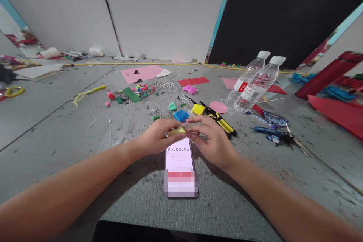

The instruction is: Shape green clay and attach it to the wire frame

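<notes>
Between my left hand (157,135) and my right hand (211,140) is a small clear packet with something pale yellow in it (176,131). Fingers of both hands pinch it at its edges, above the top of a phone (178,162) lying flat with its screen lit and a time readout showing. Just beyond my fingers lie a blue clay packet (180,115), a yellow clay packet (198,109) and a teal lump (172,106). Black-and-yellow pliers (222,123) rest by my right hand, partly covered by the yellow packet.
Two water bottles (252,83) stand at the right, near a tilted red flask (329,75). Keys on a blue strap (283,136) lie closer. Coloured paper, a pink packet (190,89), wires and a green strip (132,95) are scattered behind. White panels (167,15) edge the back.
</notes>
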`<state>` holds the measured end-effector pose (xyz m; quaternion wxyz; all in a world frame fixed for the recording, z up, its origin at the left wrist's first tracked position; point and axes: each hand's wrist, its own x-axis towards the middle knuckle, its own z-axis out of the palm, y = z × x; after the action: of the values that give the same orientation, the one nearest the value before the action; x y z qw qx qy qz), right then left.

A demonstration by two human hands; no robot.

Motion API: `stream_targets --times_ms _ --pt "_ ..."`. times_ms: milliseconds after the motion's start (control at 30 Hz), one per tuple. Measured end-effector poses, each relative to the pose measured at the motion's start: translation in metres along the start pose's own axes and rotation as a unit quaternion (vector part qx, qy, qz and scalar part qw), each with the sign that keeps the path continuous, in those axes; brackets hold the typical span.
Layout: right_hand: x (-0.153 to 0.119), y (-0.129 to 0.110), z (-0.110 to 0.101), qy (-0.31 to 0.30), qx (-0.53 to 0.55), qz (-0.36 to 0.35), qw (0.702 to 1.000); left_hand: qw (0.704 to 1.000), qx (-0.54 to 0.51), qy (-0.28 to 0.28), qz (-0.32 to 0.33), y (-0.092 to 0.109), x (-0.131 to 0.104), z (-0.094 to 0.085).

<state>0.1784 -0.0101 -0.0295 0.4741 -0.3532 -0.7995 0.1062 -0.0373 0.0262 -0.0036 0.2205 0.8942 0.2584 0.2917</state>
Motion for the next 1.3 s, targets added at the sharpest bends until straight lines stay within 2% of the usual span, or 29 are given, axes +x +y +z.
stream_targets --times_ms 233,300,400,500,600,667,867,967,1033,1133,1300 --pt "0.003 -0.006 -0.004 -0.078 -0.01 -0.01 0.997 0.998 -0.06 -0.006 -0.022 -0.002 -0.002 0.005" --pt "0.003 -0.005 -0.003 -0.086 -0.005 -0.021 0.996 0.995 -0.083 -0.005 -0.051 -0.003 -0.001 0.007" --pt "0.002 -0.004 -0.001 -0.014 0.0 -0.018 1.0 0.981 -0.155 0.033 -0.115 -0.005 0.0 0.01" --pt "0.002 -0.005 0.0 0.06 0.033 0.044 0.997 0.959 -0.23 0.071 -0.148 -0.006 0.001 0.013" --pt "0.002 -0.005 0.0 0.075 0.094 0.111 0.987 0.936 -0.306 0.072 -0.159 -0.005 0.001 0.016" --pt "0.001 -0.003 0.001 0.086 0.129 0.129 0.98 0.928 -0.33 0.069 -0.156 -0.004 0.0 0.017" --pt "0.0 -0.002 0.003 0.104 0.154 0.129 0.974 0.96 -0.234 0.102 -0.111 -0.004 -0.001 0.016" --pt "0.002 -0.005 0.001 0.085 0.156 0.132 0.975 0.963 -0.221 0.128 -0.087 -0.005 0.001 0.015" --pt "0.004 -0.006 -0.002 0.065 0.157 0.138 0.976 0.96 -0.227 0.133 -0.099 -0.005 0.002 0.014" --pt "0.006 -0.006 -0.004 0.05 0.167 0.148 0.974 0.961 -0.219 0.124 -0.111 -0.004 0.003 0.011" --pt "0.005 -0.005 -0.002 0.059 0.2 0.145 0.967 0.968 -0.192 0.085 -0.134 0.002 0.003 0.008"
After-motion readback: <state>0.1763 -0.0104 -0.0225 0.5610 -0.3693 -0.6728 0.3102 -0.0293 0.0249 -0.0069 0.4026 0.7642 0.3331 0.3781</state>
